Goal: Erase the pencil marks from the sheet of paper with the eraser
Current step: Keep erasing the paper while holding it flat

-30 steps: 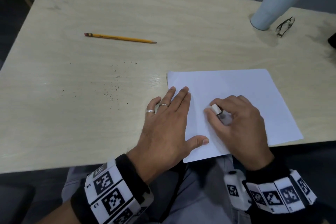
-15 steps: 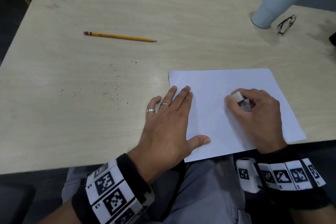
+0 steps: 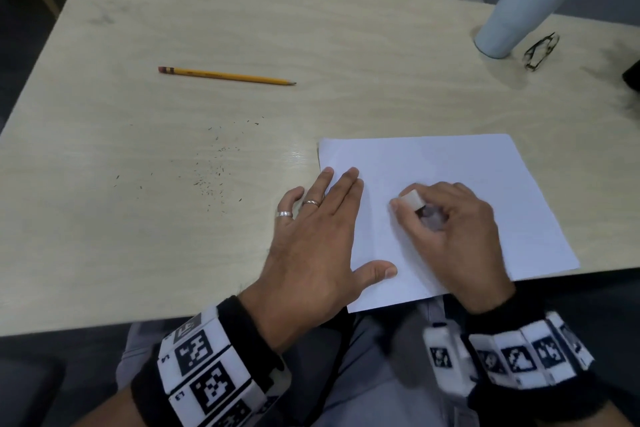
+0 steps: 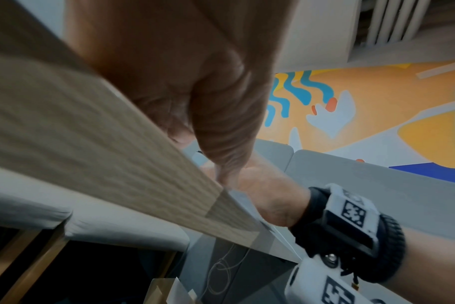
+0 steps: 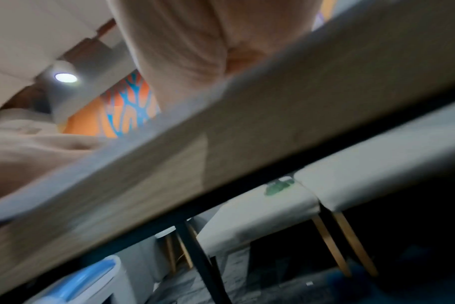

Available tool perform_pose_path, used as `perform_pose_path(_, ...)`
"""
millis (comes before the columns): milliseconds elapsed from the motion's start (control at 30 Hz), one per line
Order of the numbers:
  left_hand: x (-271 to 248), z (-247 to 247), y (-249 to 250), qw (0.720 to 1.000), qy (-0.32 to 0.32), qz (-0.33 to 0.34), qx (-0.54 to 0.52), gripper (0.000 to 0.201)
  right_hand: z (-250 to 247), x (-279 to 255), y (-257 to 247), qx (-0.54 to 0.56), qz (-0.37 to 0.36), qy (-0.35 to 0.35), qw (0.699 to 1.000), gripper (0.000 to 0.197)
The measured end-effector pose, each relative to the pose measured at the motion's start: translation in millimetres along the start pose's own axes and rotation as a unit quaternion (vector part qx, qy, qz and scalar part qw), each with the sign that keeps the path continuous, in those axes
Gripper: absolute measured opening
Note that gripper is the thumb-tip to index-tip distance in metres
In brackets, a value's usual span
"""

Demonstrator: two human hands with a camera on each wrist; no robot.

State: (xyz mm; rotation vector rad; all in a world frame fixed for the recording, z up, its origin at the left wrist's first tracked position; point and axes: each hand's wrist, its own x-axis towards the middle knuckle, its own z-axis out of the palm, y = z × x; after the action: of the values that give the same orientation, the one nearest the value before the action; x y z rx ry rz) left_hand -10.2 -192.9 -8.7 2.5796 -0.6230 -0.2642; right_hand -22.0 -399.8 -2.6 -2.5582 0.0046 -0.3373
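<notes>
On the pale wood-grain bench [image 3: 207,253], the white rectangular sheet of paper [image 3: 467,184] overhangs the near edge; a hard stroke could crease or tear it if the flat, pinning left hand [image 3: 311,246] slips. The right hand [image 3: 457,229] pinches the small white block eraser [image 3: 410,200] on the sheet.

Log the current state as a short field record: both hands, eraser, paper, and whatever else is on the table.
left hand: flat, fingers straight, pressing on the sheet of paper at its left edge
right hand: pinches the eraser, its tip down on the sheet
sheet of paper: near table edge, front corner overhanging; no marks discernible
pencil: lying far left, untouched
eraser crumbs: scattered left of the sheet
tumbler: upright, far right
glasses: beside the tumbler
</notes>
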Motion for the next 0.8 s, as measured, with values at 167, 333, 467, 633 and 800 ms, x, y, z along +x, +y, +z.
perform_pose_path(167, -0.8, -3.8, 1.7, 1.000, -0.011, -0.003, 0.006, 0.115, -7.6, 7.1, 9.6, 0.020, 0.030, 0.047, 0.998, 0.018)
perform_pose_path(333, -1.6, -3.0, 0.5, 1.000, -0.021, -0.005, 0.008, 0.117, -14.9, 11.0, 28.8, 0.110, 0.103, 0.104, 0.983, 0.007)
perform_pose_path(467, -2.7, -7.3, 2.8, 0.999, -0.041, -0.009, 0.026, 0.113, -23.0, 18.1, 59.4, 0.199, 0.183, 0.146, 0.952, 0.017)
perform_pose_path(633, 0.7, 5.1, 55.4, 0.996, -0.026, -0.041, 0.068, 0.090, -23.1, 17.0, 63.0, 0.235, 0.193, 0.175, 0.937, 0.017)
perform_pose_path(800, 15.9, 55.7, 132.9, 0.983, -0.086, 0.129, 0.103, 0.074, -31.9, 19.8, 64.1, 0.359, 0.260, 0.206, 0.873, 0.016)
